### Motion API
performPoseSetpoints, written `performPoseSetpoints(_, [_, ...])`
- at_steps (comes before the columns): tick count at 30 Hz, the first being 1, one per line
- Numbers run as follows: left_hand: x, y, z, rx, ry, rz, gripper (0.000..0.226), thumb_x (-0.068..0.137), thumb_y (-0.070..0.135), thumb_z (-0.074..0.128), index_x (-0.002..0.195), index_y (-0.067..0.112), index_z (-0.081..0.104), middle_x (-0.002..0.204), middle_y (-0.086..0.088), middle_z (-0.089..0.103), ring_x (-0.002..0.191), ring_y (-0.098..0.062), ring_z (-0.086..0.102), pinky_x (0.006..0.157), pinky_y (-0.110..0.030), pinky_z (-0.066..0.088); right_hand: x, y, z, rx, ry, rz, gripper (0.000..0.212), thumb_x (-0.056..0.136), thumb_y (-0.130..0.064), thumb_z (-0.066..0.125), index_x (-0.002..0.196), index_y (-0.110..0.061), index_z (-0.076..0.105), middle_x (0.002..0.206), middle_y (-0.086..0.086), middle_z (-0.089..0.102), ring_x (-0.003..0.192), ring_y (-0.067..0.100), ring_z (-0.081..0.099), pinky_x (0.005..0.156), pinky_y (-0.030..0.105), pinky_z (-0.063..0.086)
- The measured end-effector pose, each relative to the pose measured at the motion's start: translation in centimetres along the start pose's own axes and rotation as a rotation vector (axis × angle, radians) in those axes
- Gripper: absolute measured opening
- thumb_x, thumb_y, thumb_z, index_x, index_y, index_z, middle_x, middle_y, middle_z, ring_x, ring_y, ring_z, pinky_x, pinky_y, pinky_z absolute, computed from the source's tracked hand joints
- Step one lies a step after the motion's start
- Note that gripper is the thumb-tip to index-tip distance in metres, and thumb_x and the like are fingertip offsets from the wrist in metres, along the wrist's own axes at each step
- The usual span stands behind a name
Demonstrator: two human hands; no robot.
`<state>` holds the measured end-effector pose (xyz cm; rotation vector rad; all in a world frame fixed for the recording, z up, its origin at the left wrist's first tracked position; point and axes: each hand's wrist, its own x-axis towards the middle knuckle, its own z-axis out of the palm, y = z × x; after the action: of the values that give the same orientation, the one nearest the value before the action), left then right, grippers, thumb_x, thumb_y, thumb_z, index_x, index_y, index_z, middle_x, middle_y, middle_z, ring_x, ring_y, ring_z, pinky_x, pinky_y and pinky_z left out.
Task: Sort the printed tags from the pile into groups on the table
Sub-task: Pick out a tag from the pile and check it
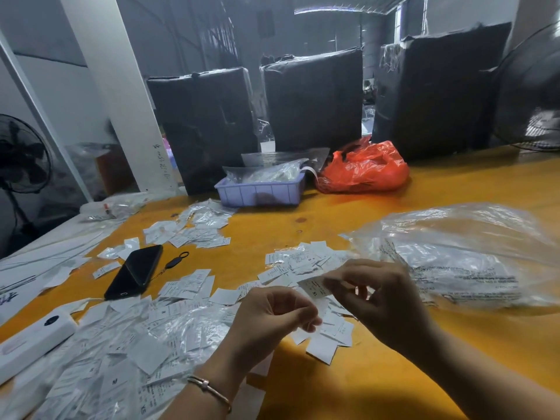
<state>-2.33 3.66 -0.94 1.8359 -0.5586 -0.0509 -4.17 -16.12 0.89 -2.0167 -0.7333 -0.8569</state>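
We pinch an XL tag (pixel 315 288) in right hand (pixel 375 295) | left hand (pixel 272 313) curled, contents unclear | groups (pixel 194 231) beyond fingers | pile (pixel 121 344) left of them largely unsorted

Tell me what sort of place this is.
Probably a garment or packing workshop: size tags lie in heaps on a yellow worktable, big black-wrapped bales stand behind it, and a standing fan is at the left.

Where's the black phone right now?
In the head view, the black smartphone lies face up on the yellow table, left of centre, among scattered white printed tags, a black ring strap beside it.
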Motion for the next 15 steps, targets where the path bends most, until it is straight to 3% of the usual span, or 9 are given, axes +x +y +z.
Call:
performPoseSetpoints(4, [-0.04,0.07,0.13,0.037,-0.006,-0.015,0.007,0.087,0.013,0.072,0.083,0.010,0.076,0.076,-0.001,0.076,0.070,-0.013,0.072,0.062,-0.014,0.051,0.27,-0.13,-0.38,0.049,0.065,0.043,0.024,0.085,-0.028,0.064,0.080,-0.008,0.076,0.069,0.000,0.070,0.059,0.008,0.059,0.050,0.020,0.045])
performPoseSetpoints(10, [-0.09,0.10,-0.21,0.042,0.016,-0.043,0.007,0.087,0.013,0.072,0.083,0.008,0.076,0.077,-0.002,0.076,0.070,-0.016,0.072,0.062,-0.014,0.050,0.13,-0.42,-0.50,0.088,0.132,0.118,0.008,0.079,-0.012,0.067,0.078,-0.008,0.074,0.067,-0.002,0.070,0.054,0.012,0.058,0.046,0.033,0.045])
performPoseSetpoints(15, [0.05,0.00,-0.06,0.037,0.023,-0.043,0.007,0.086,0.011,0.073,0.083,0.005,0.076,0.076,-0.004,0.076,0.068,-0.016,0.072,0.061,-0.014,0.050,0.15,-0.62,-0.26,0.083,0.069,0.073,0.019,0.083,-0.020,0.063,0.081,-0.005,0.075,0.071,0.000,0.072,0.056,0.013,0.062,0.046,0.028,0.047])
